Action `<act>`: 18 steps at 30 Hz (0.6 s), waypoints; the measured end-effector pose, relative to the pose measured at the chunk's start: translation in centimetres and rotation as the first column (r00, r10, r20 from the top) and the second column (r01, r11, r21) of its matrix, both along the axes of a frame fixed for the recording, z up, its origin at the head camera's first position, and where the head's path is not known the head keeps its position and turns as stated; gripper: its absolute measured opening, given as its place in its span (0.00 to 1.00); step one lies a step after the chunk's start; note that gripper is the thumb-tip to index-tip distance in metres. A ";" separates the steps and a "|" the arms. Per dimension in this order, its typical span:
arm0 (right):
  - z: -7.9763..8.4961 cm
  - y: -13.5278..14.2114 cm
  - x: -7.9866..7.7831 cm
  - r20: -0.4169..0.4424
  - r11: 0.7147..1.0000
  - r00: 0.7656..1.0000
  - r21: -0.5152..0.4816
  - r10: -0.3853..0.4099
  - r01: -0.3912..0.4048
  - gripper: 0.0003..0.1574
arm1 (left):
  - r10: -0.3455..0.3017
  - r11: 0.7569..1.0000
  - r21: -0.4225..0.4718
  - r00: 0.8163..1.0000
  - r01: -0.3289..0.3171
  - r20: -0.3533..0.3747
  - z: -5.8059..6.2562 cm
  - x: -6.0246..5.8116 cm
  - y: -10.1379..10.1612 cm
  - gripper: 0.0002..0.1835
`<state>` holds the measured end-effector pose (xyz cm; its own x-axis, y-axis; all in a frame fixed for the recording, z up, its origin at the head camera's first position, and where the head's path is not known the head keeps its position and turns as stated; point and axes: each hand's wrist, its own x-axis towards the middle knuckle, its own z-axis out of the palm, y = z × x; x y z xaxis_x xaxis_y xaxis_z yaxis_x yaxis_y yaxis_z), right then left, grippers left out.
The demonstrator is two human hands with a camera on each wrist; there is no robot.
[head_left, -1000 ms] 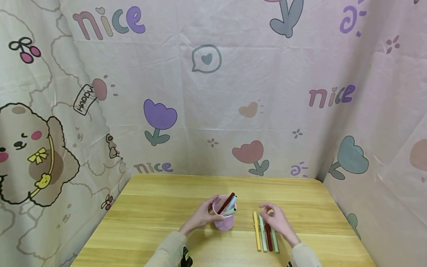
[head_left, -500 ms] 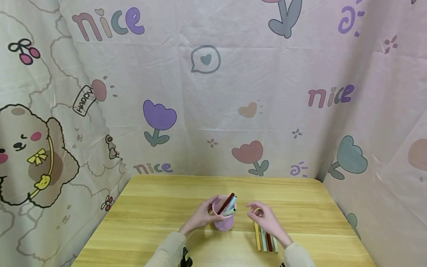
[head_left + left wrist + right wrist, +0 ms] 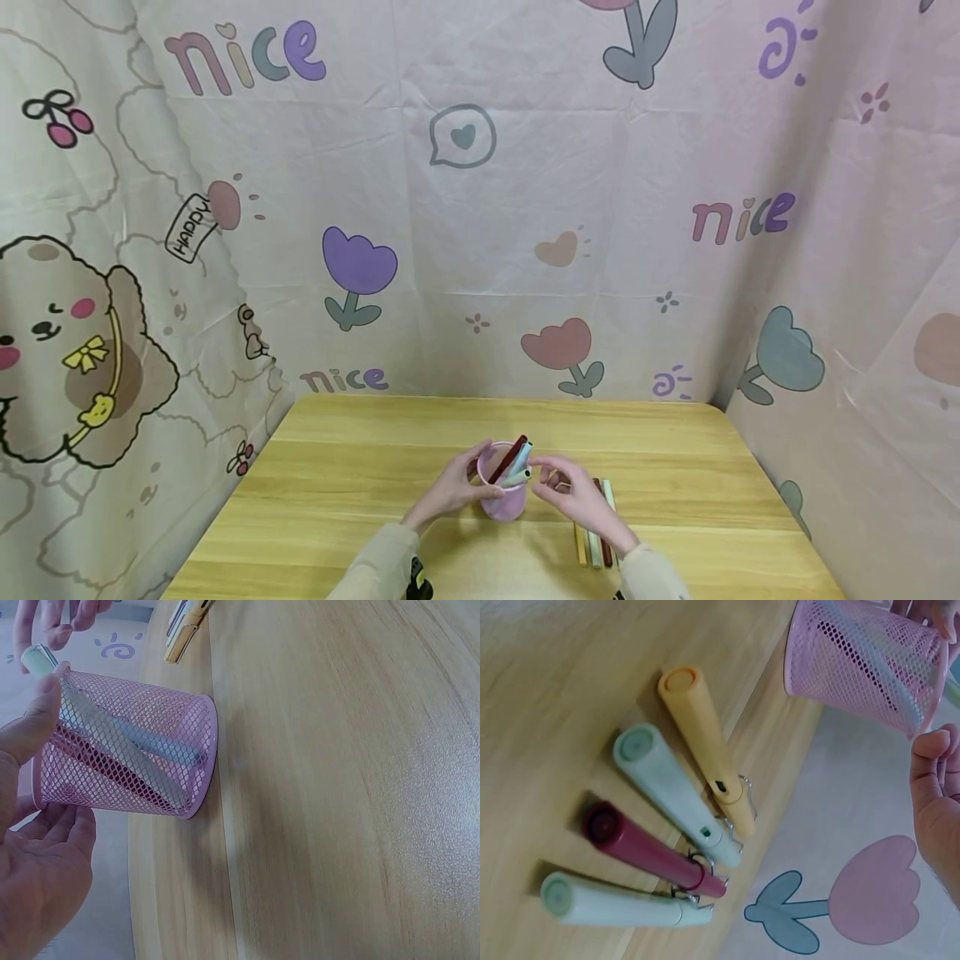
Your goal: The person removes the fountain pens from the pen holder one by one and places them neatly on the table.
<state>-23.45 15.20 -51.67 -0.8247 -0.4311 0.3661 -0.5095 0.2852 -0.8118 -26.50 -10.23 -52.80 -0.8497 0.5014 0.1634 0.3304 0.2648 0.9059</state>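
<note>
A pink mesh pen holder point(image 3: 506, 507) stands on the table, and my left hand point(image 3: 448, 493) grips it near the rim. Inside lean a dark red pen point(image 3: 509, 459), a light blue pen point(image 3: 521, 458) and a pale green pen point(image 3: 517, 478), tops above the rim. My right hand point(image 3: 579, 497) is just right of the holder, fingers bent loosely and fingertips right at the rim; nothing shows between them. Below it, a yellow pen point(image 3: 697, 727), a mint pen point(image 3: 667, 795), a dark red pen point(image 3: 649, 846) and another pale mint pen point(image 3: 615, 901) lie side by side.
The wooden table point(image 3: 337, 475) runs back to a printed cloth backdrop point(image 3: 465, 217) with flowers and lettering. More printed cloth point(image 3: 75, 333) hangs along the left side, and on the right too.
My right hand has moved left from above the loose pens to the pen holder's right rim. The left hand and the holder have stayed in place.
</note>
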 end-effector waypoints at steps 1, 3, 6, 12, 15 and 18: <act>0.0 -0.1 -0.1 0.004 1.000 1.000 -0.002 0.006 -0.006 0.23 | 0.000 1.000 0.000 1.000 0.000 0.000 0.0 0.0 0.0 0.50; -0.1 -0.3 -0.2 0.006 1.000 1.000 -0.002 0.014 -0.014 0.23 | -0.002 1.000 -0.002 1.000 0.002 -0.005 0.0 0.0 -0.1 0.50; -0.1 -0.7 -0.2 -0.020 1.000 1.000 0.008 0.022 -0.022 0.22 | -0.007 1.000 -0.006 1.000 0.007 -0.016 -0.1 0.0 -0.1 0.50; -0.4 -1.3 -0.5 -0.030 0.999 1.000 0.033 0.006 -0.005 0.20 | -0.010 1.000 -0.007 1.000 0.010 -0.021 0.0 0.0 -0.1 0.50; -0.5 -1.5 -0.6 -0.027 0.999 1.000 0.043 0.001 0.001 0.20 | -0.010 1.000 -0.007 1.000 0.010 -0.024 0.1 0.0 0.0 0.50; -0.5 -1.6 -0.7 -0.035 0.999 0.999 0.050 0.001 0.001 0.18 | -0.013 1.000 -0.002 0.999 0.013 -0.034 0.2 0.0 0.0 0.49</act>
<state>-24.11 13.59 -52.17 -0.8118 -0.4495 0.3728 -0.5374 0.3253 -0.7781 -26.49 -10.21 -52.64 -0.8369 0.5130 0.1912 0.3644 0.2613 0.8939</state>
